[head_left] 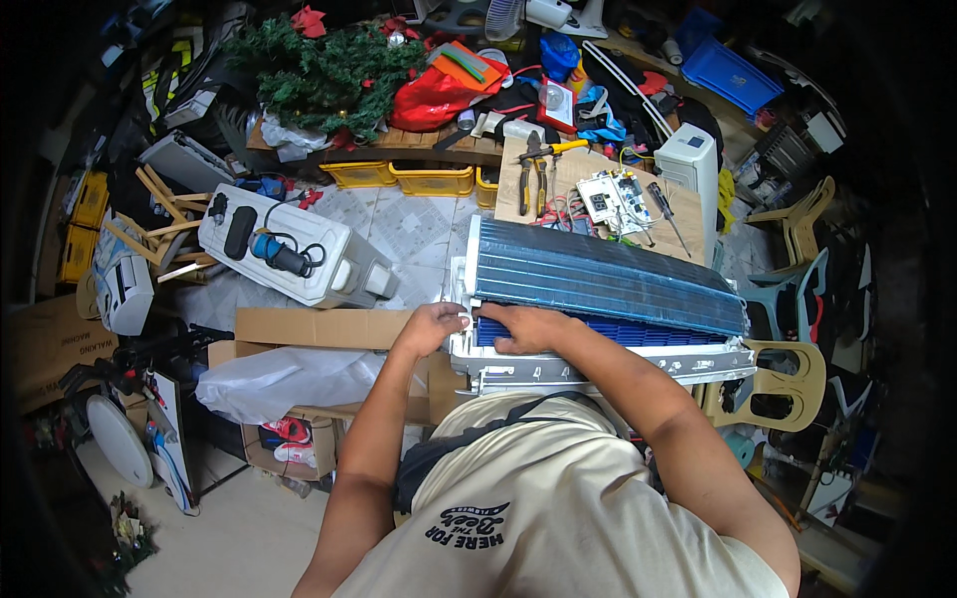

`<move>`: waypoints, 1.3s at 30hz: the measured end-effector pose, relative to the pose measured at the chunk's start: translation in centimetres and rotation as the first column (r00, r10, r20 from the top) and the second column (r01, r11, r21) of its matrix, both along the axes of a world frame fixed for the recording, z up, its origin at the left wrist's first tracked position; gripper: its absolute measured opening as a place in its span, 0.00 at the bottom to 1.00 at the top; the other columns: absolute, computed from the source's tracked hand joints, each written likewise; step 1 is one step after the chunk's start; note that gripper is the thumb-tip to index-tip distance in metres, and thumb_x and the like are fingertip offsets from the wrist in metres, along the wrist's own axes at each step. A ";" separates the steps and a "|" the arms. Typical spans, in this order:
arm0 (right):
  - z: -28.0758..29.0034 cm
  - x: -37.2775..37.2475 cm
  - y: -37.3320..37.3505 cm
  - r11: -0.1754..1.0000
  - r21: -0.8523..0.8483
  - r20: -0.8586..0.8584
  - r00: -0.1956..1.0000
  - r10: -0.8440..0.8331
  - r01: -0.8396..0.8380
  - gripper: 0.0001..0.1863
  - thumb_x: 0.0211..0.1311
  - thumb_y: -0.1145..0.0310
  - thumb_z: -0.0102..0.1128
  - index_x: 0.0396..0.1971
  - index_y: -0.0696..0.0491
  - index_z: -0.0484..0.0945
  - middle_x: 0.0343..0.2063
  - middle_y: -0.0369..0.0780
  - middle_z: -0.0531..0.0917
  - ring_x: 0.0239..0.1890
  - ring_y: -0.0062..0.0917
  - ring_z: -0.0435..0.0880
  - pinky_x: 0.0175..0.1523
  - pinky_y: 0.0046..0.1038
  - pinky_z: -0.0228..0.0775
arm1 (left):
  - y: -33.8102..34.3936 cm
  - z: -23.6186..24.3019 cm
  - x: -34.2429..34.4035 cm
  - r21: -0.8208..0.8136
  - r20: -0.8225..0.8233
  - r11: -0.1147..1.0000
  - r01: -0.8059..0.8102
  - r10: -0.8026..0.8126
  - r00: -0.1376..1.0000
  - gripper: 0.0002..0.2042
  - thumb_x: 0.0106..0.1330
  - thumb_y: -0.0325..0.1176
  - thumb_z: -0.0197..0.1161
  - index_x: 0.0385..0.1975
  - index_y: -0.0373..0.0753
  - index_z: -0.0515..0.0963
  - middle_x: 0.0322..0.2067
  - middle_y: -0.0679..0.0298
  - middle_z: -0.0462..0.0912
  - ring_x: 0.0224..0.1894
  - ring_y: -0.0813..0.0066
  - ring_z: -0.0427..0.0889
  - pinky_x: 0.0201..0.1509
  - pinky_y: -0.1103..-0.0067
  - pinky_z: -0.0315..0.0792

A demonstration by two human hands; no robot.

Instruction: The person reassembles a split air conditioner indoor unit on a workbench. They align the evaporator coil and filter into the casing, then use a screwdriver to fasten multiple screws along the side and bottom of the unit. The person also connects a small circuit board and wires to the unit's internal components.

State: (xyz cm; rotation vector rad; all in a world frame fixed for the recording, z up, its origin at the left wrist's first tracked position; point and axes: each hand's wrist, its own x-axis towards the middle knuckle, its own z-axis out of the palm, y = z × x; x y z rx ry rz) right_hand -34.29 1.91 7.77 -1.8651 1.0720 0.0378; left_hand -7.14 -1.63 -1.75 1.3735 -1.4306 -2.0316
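Left hand (437,327) is curled at the left end of a long, blue-finned, white-framed air-conditioner unit (608,267), laid before the torso (578,488), presumably for reach; right hand (530,329) is rested on it, apparently for steadying; grips cannot be told.

Left hand (437,327) and right hand (528,329) at the left end of a blue-finned unit (608,274), circuit board (608,199) beyond
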 end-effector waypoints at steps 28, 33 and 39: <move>-2.4 0.0 -0.2 0.994 0.006 -0.077 0.991 -0.106 0.107 0.48 0.67 0.42 0.69 0.80 0.52 0.65 0.73 0.59 0.73 0.74 0.53 0.74 0.80 0.43 0.64 | 2.3 -2.1 -2.3 0.610 -0.077 0.776 -0.159 0.258 0.963 0.26 0.75 0.55 0.66 0.64 0.45 0.80 0.51 0.58 0.91 0.48 0.63 0.93 0.54 0.59 0.86; -2.2 0.2 0.0 0.993 -0.055 -0.094 0.990 -0.107 0.102 0.47 0.68 0.42 0.68 0.80 0.51 0.66 0.73 0.58 0.74 0.74 0.52 0.75 0.80 0.43 0.65 | 2.3 -0.9 -2.3 0.600 -0.049 0.785 -0.157 0.232 0.972 0.29 0.73 0.59 0.68 0.64 0.46 0.80 0.51 0.59 0.91 0.49 0.61 0.92 0.53 0.55 0.85; -1.7 0.1 0.1 0.994 0.003 -0.101 0.988 -0.113 0.114 0.47 0.68 0.40 0.66 0.79 0.52 0.66 0.73 0.59 0.74 0.74 0.53 0.75 0.79 0.44 0.66 | 2.1 0.5 -2.0 0.608 0.086 0.785 -0.120 0.085 0.993 0.34 0.68 0.68 0.68 0.65 0.51 0.80 0.50 0.60 0.91 0.47 0.57 0.91 0.49 0.49 0.82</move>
